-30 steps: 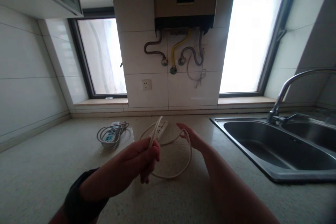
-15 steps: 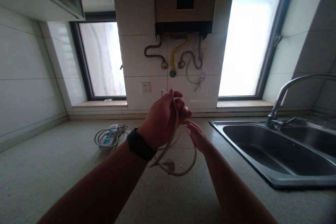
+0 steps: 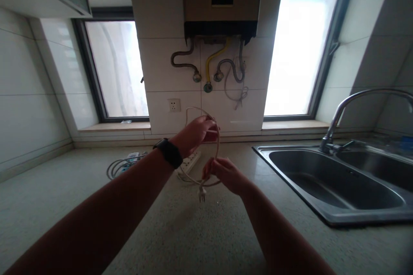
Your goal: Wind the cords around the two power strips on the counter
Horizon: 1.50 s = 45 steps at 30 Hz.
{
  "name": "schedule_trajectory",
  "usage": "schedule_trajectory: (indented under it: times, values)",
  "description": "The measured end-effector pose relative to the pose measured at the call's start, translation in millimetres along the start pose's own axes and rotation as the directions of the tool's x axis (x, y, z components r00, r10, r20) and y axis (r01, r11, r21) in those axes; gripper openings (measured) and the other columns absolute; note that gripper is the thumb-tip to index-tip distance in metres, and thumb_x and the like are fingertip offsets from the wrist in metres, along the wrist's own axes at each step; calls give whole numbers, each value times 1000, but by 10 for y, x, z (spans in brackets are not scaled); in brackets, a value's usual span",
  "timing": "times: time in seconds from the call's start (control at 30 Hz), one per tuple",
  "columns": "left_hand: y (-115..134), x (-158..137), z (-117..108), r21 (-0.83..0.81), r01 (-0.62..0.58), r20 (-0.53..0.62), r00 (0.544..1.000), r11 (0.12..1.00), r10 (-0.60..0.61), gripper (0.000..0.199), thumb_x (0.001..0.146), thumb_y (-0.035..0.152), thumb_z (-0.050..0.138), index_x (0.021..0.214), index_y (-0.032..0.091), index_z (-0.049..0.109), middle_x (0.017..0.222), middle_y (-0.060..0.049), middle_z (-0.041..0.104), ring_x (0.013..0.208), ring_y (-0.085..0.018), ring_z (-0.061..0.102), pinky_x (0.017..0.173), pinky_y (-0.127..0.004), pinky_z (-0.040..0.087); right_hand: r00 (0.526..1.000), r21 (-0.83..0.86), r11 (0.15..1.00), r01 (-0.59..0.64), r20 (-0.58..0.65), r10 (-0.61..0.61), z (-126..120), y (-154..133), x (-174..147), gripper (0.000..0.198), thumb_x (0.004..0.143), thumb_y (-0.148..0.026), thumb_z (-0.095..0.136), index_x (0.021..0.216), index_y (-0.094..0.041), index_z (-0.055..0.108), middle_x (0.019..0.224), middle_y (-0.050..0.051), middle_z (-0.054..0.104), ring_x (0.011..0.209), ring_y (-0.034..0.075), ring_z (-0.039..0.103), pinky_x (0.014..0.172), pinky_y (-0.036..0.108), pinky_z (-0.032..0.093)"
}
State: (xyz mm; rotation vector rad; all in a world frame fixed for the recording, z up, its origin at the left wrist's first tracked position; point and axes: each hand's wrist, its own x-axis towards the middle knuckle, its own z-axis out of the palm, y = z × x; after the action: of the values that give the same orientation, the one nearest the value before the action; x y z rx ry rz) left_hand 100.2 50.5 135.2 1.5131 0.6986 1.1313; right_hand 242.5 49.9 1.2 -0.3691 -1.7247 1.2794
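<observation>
A white power cord [image 3: 217, 146] rises in a loop over the counter. My left hand [image 3: 203, 131], a dark watch on its wrist, is closed around the upper part of that loop. Lower down and a little to the right, my right hand [image 3: 227, 174] pinches the cord, fingers together. Below its fingertips hangs the cord's plug [image 3: 201, 194], prongs pointing down. Partly hidden behind my left wrist, a white power strip [image 3: 192, 162] lies on the counter, with more cord around its near end.
Left of my forearm lies another power strip with coiled grey cable [image 3: 114, 166], partly covered by the arm. A steel double sink [image 3: 292, 180] with a tap [image 3: 335, 120] is on the right. A wall socket [image 3: 174, 105] and a water heater [image 3: 222, 8] are on the tiled wall.
My right hand has gone from loosely open beside the cord to pinching it near the plug. My left hand has shifted away from the right one, and the white power strip has come into view.
</observation>
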Motion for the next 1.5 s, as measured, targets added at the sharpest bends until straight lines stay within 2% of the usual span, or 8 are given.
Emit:
schedule_trajectory:
  times: [0.23, 0.37, 0.47, 0.6, 0.9, 1.2, 1.37, 1.5]
  values:
    - [-183, -273, -593, 647, -308, -24, 906, 698, 423, 28, 97, 29, 46, 109, 15, 68, 92, -7, 69, 71, -13, 63, 64, -24, 47, 938, 237, 962, 136, -342, -48, -296, -149, 3, 45, 93, -59, 56, 67, -24, 42, 52, -7, 31, 44, 11, 31, 44, 24, 31]
    - [-670, -366, -1190, 967, 95, -229, 735, 237, 638, 26, 98, 25, 44, 110, 19, 67, 105, -9, 70, 90, -22, 64, 81, -34, 48, 871, 213, 962, 173, -488, -48, -484, -130, 13, 45, 90, -59, 59, 66, -24, 43, 47, -10, 24, 40, 10, 18, 38, 23, 18]
    - [-1238, -361, -1621, 975, 209, -220, 869, 75, 442, 40, 91, 10, 44, 127, 16, 62, 118, -13, 67, 107, -27, 62, 93, -39, 47, 686, 37, 973, 228, -715, -134, -665, -28, 26, 44, 89, -59, 59, 65, -24, 44, 47, -10, 27, 39, 9, 19, 38, 24, 15]
    - [-1918, -376, -1830, 992, -94, 103, 989, -85, 105, 76, 84, -4, 38, 152, 28, 43, 157, -9, 44, 140, -27, 42, 110, -45, 39, 436, -309, 949, 71, -846, -308, -894, 170, -5, 47, 93, -62, 48, 65, -24, 43, 53, -6, 39, 45, 12, 33, 44, 26, 25]
    - [-2130, -365, -1669, 971, -241, 240, 970, -4, -44, 79, 86, 0, 35, 155, 39, 36, 161, 2, 40, 150, -24, 33, 116, -49, 34, 738, -720, 432, -542, -654, -164, -1172, 589, -166, 36, 96, -52, 48, 77, -26, 64, 78, 6, 69, 84, 26, 63, 79, 36, 42]
    - [-1799, -649, -1400, 984, -142, 140, 990, -107, -32, 70, 77, 18, 56, 145, 32, 53, 120, -14, 64, 112, -34, 57, 96, -52, 40, 503, -687, 373, -624, -718, -481, -1055, 479, -120, 61, 91, -61, 54, 136, -21, 47, 131, 19, 52, 124, 39, 44, 105, 55, 31]
    - [-1721, -711, -1429, 973, -220, 220, 975, -67, 0, 65, 73, 36, 70, 138, 37, 59, 115, -11, 59, 114, -35, 52, 103, -56, 34, 924, -956, 192, -220, -267, -272, -363, 242, -24, 36, 93, -47, 60, 125, -29, 61, 129, 13, 58, 121, 34, 47, 104, 52, 30]
    - [-1840, -679, -1555, 964, -265, 263, 963, 34, 52, 67, 70, 36, 75, 136, 40, 60, 134, -7, 55, 131, -33, 45, 117, -54, 20, 987, -964, 237, 118, 141, 83, 173, 358, -59, 59, 82, -54, 73, 135, -31, 58, 139, 11, 58, 128, 33, 47, 107, 49, 29]
